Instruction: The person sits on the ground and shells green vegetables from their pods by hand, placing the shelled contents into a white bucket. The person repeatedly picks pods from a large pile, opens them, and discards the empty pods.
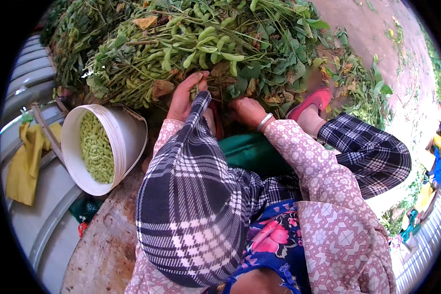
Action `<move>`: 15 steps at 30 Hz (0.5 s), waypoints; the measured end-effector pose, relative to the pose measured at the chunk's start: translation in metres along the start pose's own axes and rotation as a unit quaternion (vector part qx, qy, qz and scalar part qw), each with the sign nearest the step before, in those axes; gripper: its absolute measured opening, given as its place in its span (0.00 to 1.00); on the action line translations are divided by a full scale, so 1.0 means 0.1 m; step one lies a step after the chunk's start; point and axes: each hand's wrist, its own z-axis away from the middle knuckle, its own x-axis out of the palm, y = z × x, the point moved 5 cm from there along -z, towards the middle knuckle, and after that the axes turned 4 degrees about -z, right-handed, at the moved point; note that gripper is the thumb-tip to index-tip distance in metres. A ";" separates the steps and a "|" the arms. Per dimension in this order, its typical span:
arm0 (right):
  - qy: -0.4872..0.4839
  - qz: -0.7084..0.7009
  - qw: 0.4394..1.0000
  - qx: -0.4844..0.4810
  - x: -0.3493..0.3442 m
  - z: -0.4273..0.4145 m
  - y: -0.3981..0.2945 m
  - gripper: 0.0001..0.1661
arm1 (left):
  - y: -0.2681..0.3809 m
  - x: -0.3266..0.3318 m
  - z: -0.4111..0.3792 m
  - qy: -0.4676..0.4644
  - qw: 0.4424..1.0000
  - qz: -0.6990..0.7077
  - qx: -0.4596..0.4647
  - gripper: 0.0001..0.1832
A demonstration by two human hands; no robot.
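A large heap of cut soybean plants (pixel 191 40) with green pods and leaves lies before me. My left hand (pixel 183 96) is at its near edge, fingers curled around what look like green pods (pixel 194 90); my raised knee partly covers it. To the right, my right hand (pixel 249 111), with a pale bangle at the wrist, reaches down beside the heap. Its fingertips are in shadow, so whether they grip anything is unclear. Left of my knee, a white plastic bucket (pixel 69 147) leans over with its mouth towards me. Picked green pods (pixel 96 149) fill part of it.
Dark green cloth or plastic (pixel 255 154) lies between my legs. My red shoe (pixel 314 103) rests against loose leaves at the right. A yellow cloth (pixel 27 161) hangs by a ribbed metal panel (pixel 55 209) on the left. Scattered leaves (pixel 371 92) cover part of the floor.
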 end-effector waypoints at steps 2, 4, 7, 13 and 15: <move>0.010 0.016 1.000 0.014 -0.02 0.01 0.01 0.15 | 0.03 0.02 0.05 0.032 0.998 -0.039 0.041 0.11; 0.011 0.013 1.000 0.018 -0.03 0.00 0.04 0.15 | 0.06 0.05 0.11 0.070 0.997 0.008 0.024 0.11; 0.042 0.037 0.998 -0.037 0.14 -0.11 0.11 0.14 | 0.07 0.01 0.11 0.044 0.994 0.093 0.026 0.13; 0.018 0.109 0.993 -0.043 0.21 -0.15 0.07 0.12 | 0.06 -0.04 0.22 0.060 0.990 0.125 0.037 0.13; 0.041 0.123 0.989 -0.064 0.26 -0.15 0.09 0.14 | 0.10 0.02 0.29 0.120 0.984 0.128 0.037 0.13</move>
